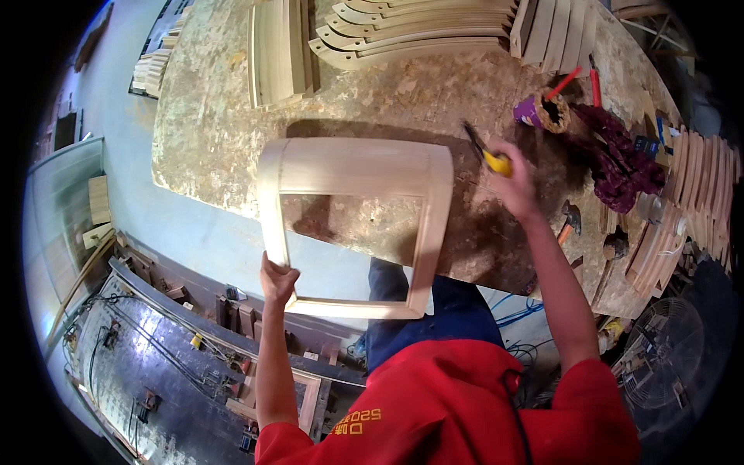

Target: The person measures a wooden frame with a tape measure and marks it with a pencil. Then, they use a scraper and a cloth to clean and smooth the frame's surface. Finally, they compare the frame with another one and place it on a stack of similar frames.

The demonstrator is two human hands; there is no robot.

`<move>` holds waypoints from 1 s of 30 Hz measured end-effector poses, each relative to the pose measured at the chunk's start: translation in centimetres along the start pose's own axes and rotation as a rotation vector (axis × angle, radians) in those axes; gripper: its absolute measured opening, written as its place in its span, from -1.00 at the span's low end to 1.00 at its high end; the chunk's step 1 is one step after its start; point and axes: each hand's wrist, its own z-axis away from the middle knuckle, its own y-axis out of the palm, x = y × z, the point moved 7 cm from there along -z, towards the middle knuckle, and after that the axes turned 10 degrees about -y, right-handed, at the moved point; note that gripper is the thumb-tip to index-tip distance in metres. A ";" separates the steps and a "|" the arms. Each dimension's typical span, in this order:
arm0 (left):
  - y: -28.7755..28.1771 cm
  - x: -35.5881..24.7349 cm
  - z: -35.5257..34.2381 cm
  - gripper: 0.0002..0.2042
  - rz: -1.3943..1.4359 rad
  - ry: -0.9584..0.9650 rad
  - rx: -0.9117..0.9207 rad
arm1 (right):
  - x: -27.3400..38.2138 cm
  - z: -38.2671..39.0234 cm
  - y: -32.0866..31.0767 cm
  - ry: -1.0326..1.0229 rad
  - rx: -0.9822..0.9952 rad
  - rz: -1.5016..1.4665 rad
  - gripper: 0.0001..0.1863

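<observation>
Your left hand grasps the frame by its near left corner, thumb laid across the side rail. Your right hand is clenched round the yellow handle of a tool; it blurs a little, so the exact finger placing is hard to tell.

The frame lies between your hands — touching the left, just apart from the right, which sits beyond its far right corner. Its side rails run away from you, and the broad, curved rail is at the far end. It looks close to square, so you get no clear long axis. The far part is over the table, the near part over your legs; whether it rests on the tabletop, you cannot tell.

Your left forearm comes up nearly straight to that corner. Your right arm reaches further out, bent at the elbow, with the tool's dark end pointing away and leftward — past the frame, not at it.

Beyond your right hand stands a purple cup; to its right lies a dark red cloth. Curved slats lie beyond both hands.
</observation>
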 end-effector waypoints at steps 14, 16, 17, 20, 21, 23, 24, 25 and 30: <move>6.1 -15.8 3.8 -0.45 -0.604 0.347 -0.306 | 7.0 13.2 3.1 0.165 0.215 -0.046 -0.81; 8.9 -17.4 7.7 -0.58 -0.315 0.254 -0.040 | 10.5 12.1 5.2 -0.019 0.246 0.033 -0.79; 11.7 -18.2 10.8 -0.63 -0.146 0.264 0.235 | 11.9 11.7 6.0 -0.046 0.298 0.045 -0.79; 16.9 -23.1 19.2 -0.74 0.565 0.271 0.812 | 13.8 11.8 7.4 -0.118 0.366 0.042 -0.76; 17.7 -22.5 19.3 -0.76 0.586 0.163 0.910 | 14.0 11.8 7.0 -0.123 0.381 0.069 -0.75; 19.1 -20.9 19.6 -0.80 0.627 -0.064 1.097 | 13.7 11.9 6.0 -0.068 0.461 0.070 -0.77; 18.9 -20.9 18.9 -0.80 0.574 0.019 1.049 | 13.4 11.7 5.0 -0.062 0.468 0.123 -0.78; 18.6 -21.4 18.1 -0.81 0.521 0.100 1.002 | 12.9 11.6 3.9 -0.054 0.475 0.178 -0.80; 8.5 -21.8 2.2 -0.71 0.531 0.199 0.451 | 4.1 11.3 -8.3 0.109 0.292 0.455 -0.85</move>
